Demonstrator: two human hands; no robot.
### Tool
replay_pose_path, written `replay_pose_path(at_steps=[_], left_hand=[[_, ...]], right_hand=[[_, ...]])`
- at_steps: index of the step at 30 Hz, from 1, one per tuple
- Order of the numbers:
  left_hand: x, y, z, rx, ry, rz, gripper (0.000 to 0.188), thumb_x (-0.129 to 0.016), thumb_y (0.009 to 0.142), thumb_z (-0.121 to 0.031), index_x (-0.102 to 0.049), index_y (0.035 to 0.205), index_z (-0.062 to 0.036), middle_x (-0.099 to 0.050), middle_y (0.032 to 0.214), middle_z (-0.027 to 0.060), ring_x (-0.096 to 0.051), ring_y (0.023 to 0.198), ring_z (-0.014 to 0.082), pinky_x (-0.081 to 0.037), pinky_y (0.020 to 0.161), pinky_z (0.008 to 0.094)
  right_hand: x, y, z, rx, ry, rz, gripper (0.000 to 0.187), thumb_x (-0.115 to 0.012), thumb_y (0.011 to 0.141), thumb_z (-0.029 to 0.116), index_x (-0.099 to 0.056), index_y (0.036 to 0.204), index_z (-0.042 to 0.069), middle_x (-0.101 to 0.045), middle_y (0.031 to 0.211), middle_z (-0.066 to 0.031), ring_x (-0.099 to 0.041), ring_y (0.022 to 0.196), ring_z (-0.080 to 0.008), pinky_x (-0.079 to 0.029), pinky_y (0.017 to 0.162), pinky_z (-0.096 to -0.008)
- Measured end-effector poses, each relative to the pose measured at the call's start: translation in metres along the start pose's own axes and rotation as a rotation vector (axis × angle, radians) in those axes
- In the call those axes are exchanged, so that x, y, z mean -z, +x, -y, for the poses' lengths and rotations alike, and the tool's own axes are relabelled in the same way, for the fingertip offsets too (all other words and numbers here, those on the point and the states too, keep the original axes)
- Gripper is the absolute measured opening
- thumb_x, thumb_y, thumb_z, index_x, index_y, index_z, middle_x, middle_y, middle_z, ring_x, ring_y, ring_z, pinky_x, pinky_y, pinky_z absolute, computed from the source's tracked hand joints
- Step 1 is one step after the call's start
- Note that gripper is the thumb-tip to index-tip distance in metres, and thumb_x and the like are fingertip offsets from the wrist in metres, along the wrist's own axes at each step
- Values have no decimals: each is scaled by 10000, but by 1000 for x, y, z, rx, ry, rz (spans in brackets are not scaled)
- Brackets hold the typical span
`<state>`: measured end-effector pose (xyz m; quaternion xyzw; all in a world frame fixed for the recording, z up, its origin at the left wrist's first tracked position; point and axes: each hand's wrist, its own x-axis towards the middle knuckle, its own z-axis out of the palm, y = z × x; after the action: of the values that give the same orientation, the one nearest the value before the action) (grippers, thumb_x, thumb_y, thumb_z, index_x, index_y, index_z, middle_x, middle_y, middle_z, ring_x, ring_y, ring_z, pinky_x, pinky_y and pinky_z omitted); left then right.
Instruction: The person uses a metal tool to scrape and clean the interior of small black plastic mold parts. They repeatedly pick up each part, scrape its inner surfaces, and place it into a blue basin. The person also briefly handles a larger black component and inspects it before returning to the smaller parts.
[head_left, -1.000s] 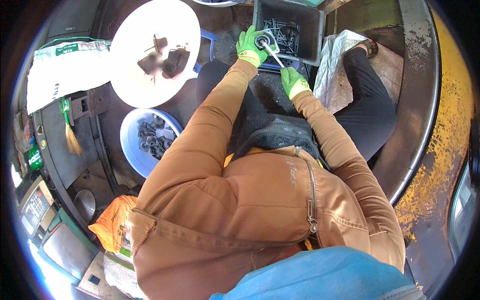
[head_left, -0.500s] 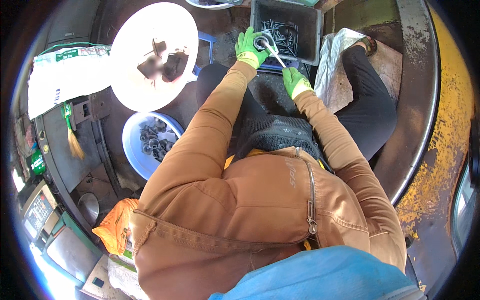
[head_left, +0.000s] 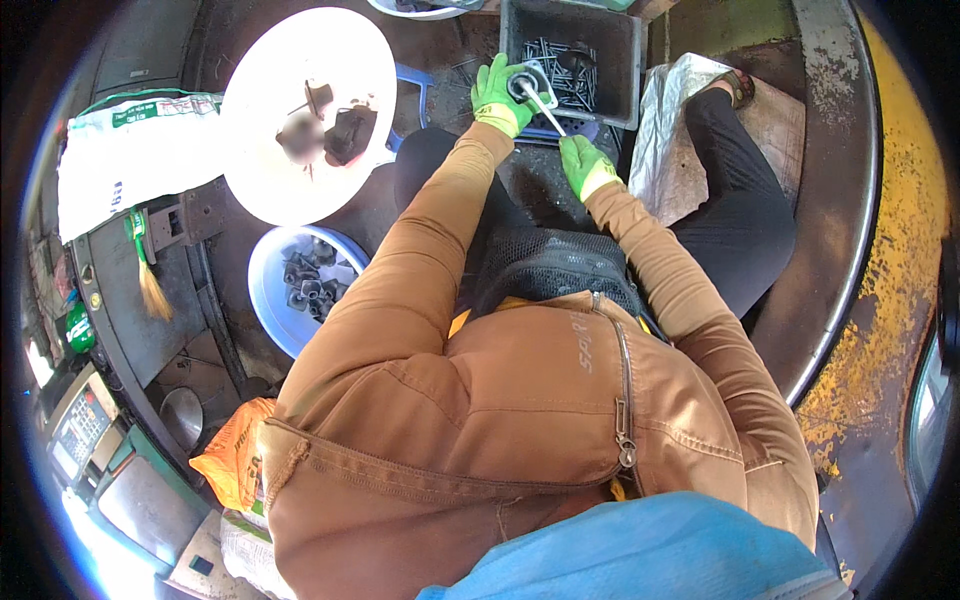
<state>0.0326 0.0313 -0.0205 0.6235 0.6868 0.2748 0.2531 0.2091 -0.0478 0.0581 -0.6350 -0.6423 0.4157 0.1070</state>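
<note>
My left hand (head_left: 496, 98), in a green glove, is closed on a dark round part with a pale squarish rim (head_left: 521, 84). The part is held up in front of a grey bin (head_left: 627, 100). My right hand (head_left: 586, 166), gloved alike, grips the near end of a thin pale rod (head_left: 545, 108). The rod's far end meets the part's round opening; how deep it goes I cannot tell. Inside the bin lie many loose metal bolts or rods (head_left: 570, 85).
To the left stand a large white round surface (head_left: 265, 90) with several dark pieces on it and a light-blue basin (head_left: 277, 318) of black parts. A white sack (head_left: 135, 165) lies farther left. A flattened sheet (head_left: 668, 150) is under my right foot.
My right hand has shifted slightly left with the rod, whose far end has moved a little in the part's opening. My left hand stays almost still.
</note>
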Motion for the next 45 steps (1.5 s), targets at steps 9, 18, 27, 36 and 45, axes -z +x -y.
replay_pose_path(at_steps=[9,18,27,36,45], left_hand=[[2,-2,-1,28,-29,2,743,-810,563,-521,-563,1219,-274,-341,1469,81,-235,1361,404,-220,1089,534],[8,-5,-10,81,-77,5,781,-827,531,-523,-560,1217,-264,-346,1459,88,-238,1353,421,-213,1092,546],[-6,-1,1,86,-155,-81,828,-837,513,-498,-551,1238,-216,-409,1421,82,-250,1353,424,-211,1087,544],[99,76,-25,305,-908,-486,559,-804,674,-214,-567,1150,-43,-616,1007,70,-566,922,204,-463,844,384],[157,235,65,505,79,39,807,-477,800,-687,-563,1246,-21,-536,1291,225,-513,1198,328,-388,976,383]], right_hand=[[3,-12,5,97,133,-129,419,-391,941,403,-588,981,36,-620,981,-255,-567,945,-462,-447,817,-504],[9,-15,8,21,69,-99,445,-350,948,424,-584,997,48,-621,979,-258,-563,968,-451,-437,843,-504],[17,9,9,-113,-124,27,422,-370,944,416,-593,1046,73,-589,1101,-244,-539,1030,-448,-433,873,-488],[127,-68,29,835,-222,-441,294,-601,793,-25,-581,1086,-25,-593,963,-163,-581,839,-302,-489,696,-346],[137,-82,45,-304,1301,-111,320,-453,974,379,-550,782,142,-420,532,51,-327,386,-68,-243,369,-213]])
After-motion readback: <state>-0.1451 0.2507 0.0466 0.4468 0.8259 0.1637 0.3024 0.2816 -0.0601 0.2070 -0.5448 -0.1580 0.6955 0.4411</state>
